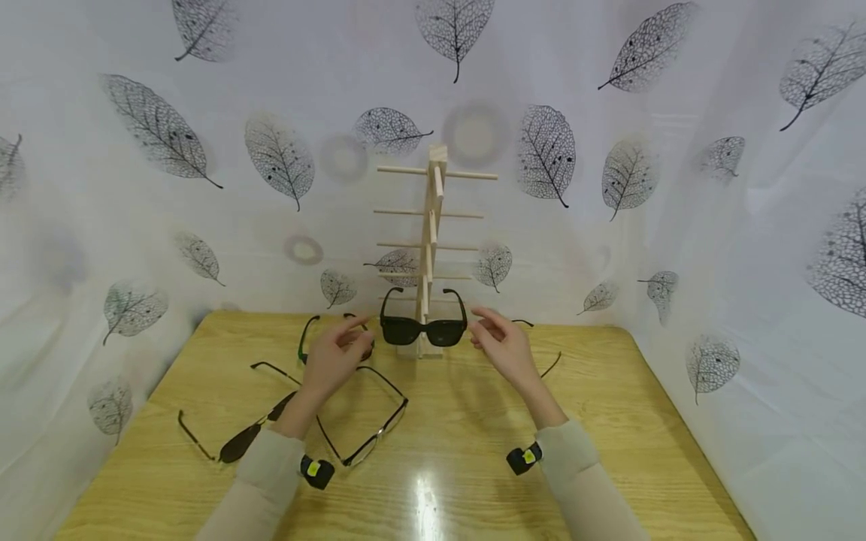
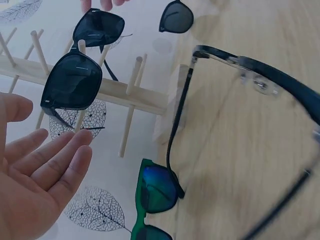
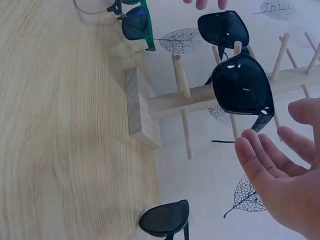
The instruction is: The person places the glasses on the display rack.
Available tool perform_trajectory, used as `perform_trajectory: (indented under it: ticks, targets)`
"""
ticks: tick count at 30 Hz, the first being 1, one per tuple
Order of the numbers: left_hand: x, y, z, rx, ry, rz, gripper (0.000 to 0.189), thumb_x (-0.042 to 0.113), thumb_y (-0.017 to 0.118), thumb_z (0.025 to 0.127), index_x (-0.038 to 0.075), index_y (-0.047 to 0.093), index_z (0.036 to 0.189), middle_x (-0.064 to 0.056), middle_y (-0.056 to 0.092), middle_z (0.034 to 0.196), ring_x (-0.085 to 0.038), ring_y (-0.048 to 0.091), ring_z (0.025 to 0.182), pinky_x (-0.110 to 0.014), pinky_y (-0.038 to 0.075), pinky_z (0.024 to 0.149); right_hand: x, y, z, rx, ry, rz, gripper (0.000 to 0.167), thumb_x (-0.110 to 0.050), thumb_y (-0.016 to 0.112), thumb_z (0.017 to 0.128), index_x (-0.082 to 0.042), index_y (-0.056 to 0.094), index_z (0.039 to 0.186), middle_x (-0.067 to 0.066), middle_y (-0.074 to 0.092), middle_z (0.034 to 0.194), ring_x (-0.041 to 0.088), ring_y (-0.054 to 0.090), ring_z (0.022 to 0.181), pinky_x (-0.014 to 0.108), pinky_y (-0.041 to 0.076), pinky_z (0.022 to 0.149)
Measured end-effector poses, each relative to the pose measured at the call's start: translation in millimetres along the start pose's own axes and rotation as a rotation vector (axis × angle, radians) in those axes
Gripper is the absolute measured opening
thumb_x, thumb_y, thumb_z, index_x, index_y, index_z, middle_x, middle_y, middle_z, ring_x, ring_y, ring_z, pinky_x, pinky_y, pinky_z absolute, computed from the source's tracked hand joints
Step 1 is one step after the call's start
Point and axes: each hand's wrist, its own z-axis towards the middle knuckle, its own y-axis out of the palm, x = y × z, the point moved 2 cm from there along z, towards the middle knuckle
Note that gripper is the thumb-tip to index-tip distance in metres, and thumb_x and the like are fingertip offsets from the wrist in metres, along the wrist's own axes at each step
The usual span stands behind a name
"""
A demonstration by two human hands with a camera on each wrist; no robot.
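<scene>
Black sunglasses (image 1: 422, 332) sit on a low peg of the wooden display rack (image 1: 431, 225), lenses facing me and temples pointing back. My left hand (image 1: 336, 355) is just left of the frame, its fingers (image 2: 62, 167) spread and loosely bent. On the other side, my right hand (image 1: 506, 347) mirrors it, fingers (image 3: 260, 155) relaxed near the right hinge. Neither hand grips anything; in the head view a slight gap shows between each hand and the sunglasses. One peg passes at the nose bridge in both wrist views.
Clear eyeglasses (image 1: 375, 436) lie on the wooden table (image 1: 460, 451) beside my left forearm. Dark-lensed sunglasses (image 1: 240, 443) lie farther left, partly covered by that arm. Green-framed sunglasses (image 2: 159, 190) stand behind my left hand. Another dark pair (image 3: 165, 220) is mostly hidden behind my right hand.
</scene>
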Motion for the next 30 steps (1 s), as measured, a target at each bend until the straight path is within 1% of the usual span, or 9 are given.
perform_trajectory:
  ticks: [2, 5, 11, 13, 17, 20, 24, 28, 30]
  targets:
    - [-1.6, -3.6, -6.6, 0.003, 0.015, -0.006, 0.042, 0.027, 0.065, 0.106, 0.011, 0.064, 0.145, -0.02, 0.073, 0.13, -0.036, 0.075, 0.113, -0.047, 0.062, 0.094, 0, -2, -4.0, 0.0, -0.014, 0.001, 0.038, -0.021, 0.065, 0.107, -0.006, 0.066, 0.141, 0.025, 0.071, 0.117, 0.017, 0.075, 0.093, 0.029, 0.064, 0.083]
    - [-3.8, -8.2, -16.0, 0.009, 0.044, -0.016, 0.04, 0.025, 0.067, 0.106, 0.009, 0.065, 0.143, -0.02, 0.073, 0.13, -0.035, 0.075, 0.113, -0.042, 0.062, 0.094, -1, -4, -10.1, -0.007, -0.031, -0.007, 0.036, -0.019, 0.066, 0.106, -0.004, 0.067, 0.139, 0.026, 0.072, 0.115, 0.02, 0.075, 0.092, 0.032, 0.064, 0.083]
    - [-4.5, -14.8, -33.0, 0.014, 0.1, 0.0, 0.039, 0.021, 0.067, 0.105, 0.008, 0.066, 0.142, -0.019, 0.074, 0.128, -0.033, 0.075, 0.114, -0.034, 0.061, 0.095, -2, -4, -20.3, -0.021, -0.043, 0.013, 0.037, -0.017, 0.067, 0.105, -0.001, 0.067, 0.138, 0.025, 0.072, 0.111, 0.036, 0.074, 0.095, 0.038, 0.064, 0.084]
    - [-4.8, -16.4, -37.7, 0.008, 0.091, 0.0, 0.039, 0.021, 0.068, 0.105, 0.009, 0.065, 0.143, -0.019, 0.074, 0.128, -0.032, 0.075, 0.112, -0.029, 0.061, 0.092, -3, -3, -23.3, -0.028, -0.044, 0.023, 0.036, -0.017, 0.068, 0.105, -0.002, 0.067, 0.138, 0.026, 0.072, 0.111, 0.034, 0.075, 0.094, 0.04, 0.064, 0.084]
    - [-6.4, -18.6, -46.3, -0.015, 0.072, 0.001, 0.041, 0.019, 0.068, 0.104, 0.01, 0.064, 0.144, -0.02, 0.076, 0.124, -0.03, 0.077, 0.106, -0.023, 0.06, 0.084, -2, 3, -29.0, -0.056, -0.047, 0.031, 0.035, -0.016, 0.068, 0.104, -0.003, 0.068, 0.137, 0.028, 0.071, 0.112, 0.024, 0.075, 0.092, 0.036, 0.064, 0.084]
    - [-7.8, -19.8, -52.3, -0.023, 0.09, 0.018, 0.041, 0.018, 0.069, 0.104, 0.009, 0.064, 0.143, -0.02, 0.077, 0.121, -0.027, 0.077, 0.103, -0.023, 0.06, 0.081, -1, 9, -32.3, -0.089, -0.057, 0.038, 0.036, -0.017, 0.068, 0.105, -0.002, 0.067, 0.137, 0.028, 0.071, 0.113, 0.027, 0.075, 0.093, 0.037, 0.064, 0.085]
    - [-10.6, -21.9, -60.5, -0.02, 0.116, 0.04, 0.039, 0.019, 0.069, 0.104, 0.007, 0.065, 0.141, -0.017, 0.079, 0.115, -0.024, 0.078, 0.097, -0.024, 0.059, 0.076, 0, 18, -35.7, -0.119, -0.072, 0.02, 0.035, -0.018, 0.069, 0.104, -0.004, 0.068, 0.136, 0.021, 0.073, 0.107, 0.03, 0.074, 0.092, 0.04, 0.064, 0.084]
    - [-14.3, -25.5, -69.3, -0.023, 0.102, 0.051, 0.038, 0.019, 0.069, 0.104, 0.008, 0.066, 0.14, -0.015, 0.08, 0.109, -0.014, 0.077, 0.087, -0.025, 0.057, 0.069, 2, 28, -39.0, -0.143, -0.079, 0.02, 0.033, -0.016, 0.069, 0.104, -0.005, 0.069, 0.135, 0.019, 0.074, 0.104, 0.029, 0.074, 0.089, 0.043, 0.064, 0.083]
    - [-15.7, -27.2, -74.3, -0.035, 0.091, 0.048, 0.038, 0.019, 0.069, 0.104, 0.007, 0.066, 0.139, -0.016, 0.08, 0.108, -0.009, 0.075, 0.084, -0.025, 0.057, 0.067, 2, 33, -40.3, -0.159, -0.076, 0.028, 0.034, -0.016, 0.069, 0.104, -0.004, 0.069, 0.135, 0.02, 0.074, 0.105, 0.029, 0.074, 0.09, 0.037, 0.064, 0.082]
